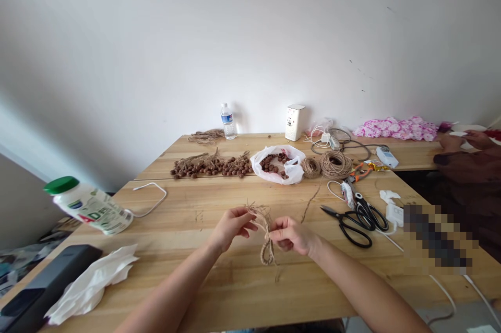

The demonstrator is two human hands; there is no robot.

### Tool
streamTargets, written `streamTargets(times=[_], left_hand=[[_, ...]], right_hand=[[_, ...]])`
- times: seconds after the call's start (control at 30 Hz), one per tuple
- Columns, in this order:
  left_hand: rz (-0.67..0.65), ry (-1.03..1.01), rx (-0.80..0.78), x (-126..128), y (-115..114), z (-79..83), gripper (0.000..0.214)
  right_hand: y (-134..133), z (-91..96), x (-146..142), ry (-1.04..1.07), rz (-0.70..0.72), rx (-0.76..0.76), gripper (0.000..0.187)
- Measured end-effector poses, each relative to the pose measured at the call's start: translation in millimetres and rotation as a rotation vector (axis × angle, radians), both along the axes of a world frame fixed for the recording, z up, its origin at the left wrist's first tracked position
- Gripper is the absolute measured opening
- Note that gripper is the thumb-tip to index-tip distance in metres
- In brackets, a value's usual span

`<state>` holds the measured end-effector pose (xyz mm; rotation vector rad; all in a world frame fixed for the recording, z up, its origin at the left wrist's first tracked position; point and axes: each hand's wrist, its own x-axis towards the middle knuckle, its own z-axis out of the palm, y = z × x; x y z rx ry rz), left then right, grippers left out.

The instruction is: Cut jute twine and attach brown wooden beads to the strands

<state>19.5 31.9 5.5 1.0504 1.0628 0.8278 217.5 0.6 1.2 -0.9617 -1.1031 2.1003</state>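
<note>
A small bundle of brown jute twine (267, 252) hangs just above the wooden table, with a loop at its lower end and frayed loose ends at the top. My left hand (231, 229) pinches the upper strands between thumb and index finger, its other fingers curled. On the right side of the bundle, my right hand (293, 237) is closed on the twine just above the loop. The palm side of the right fingers is partly hidden. Two black-handled pairs of scissors (354, 227) lie to the right of my right hand.
Behind my hands are strung brown beads (211, 164), a white plastic bag (256, 163) of beads and twine balls (335, 165). A water bottle (227, 121) and white box (295, 122) stand near the wall. A green-capped bottle (92, 205) is left; another person's hands (465, 141) are far right.
</note>
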Motion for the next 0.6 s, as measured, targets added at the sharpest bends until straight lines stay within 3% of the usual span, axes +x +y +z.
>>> streamTargets(times=[0.07, 0.17, 0.27, 0.33, 0.4, 0.47, 0.6], left_hand=[[0.062, 0.199, 0.253, -1.4, 1.2, -3.5, 0.018], [0.260, 0.447, 0.718, -2.9, -1.6, -6.8, 0.010], [0.384, 0.570, 1.072, -4.4, -8.2, -3.6, 0.014], [0.271, 0.555, 1.257, -4.4, -13.3, 1.0, 0.020], [0.071, 0.505, 1.368, -2.9, -18.2, 5.3, 0.024], [-0.082, 0.502, 1.387, -0.5, -22.2, 7.8, 0.026], [-0.141, 0.534, 1.324, 2.6, -23.2, 6.6, 0.018]], right_hand=[[0.4, -0.3, 0.3, 0.007, -0.010, 0.002, 0.027], [1.0, -1.0, 0.4, 0.012, -0.016, 0.011, 0.027], [1.0, -1.3, 0.3, 0.010, -0.022, 0.015, 0.027], [0.7, -1.3, 0.1, 0.011, -0.023, 0.015, 0.028], [0.3, -1.2, -0.1, 0.009, -0.026, 0.020, 0.029], [0.0, -1.1, -0.2, 0.004, -0.033, 0.027, 0.030], [0.2, -2.3, -0.2, -0.004, -0.043, 0.028, 0.031]])
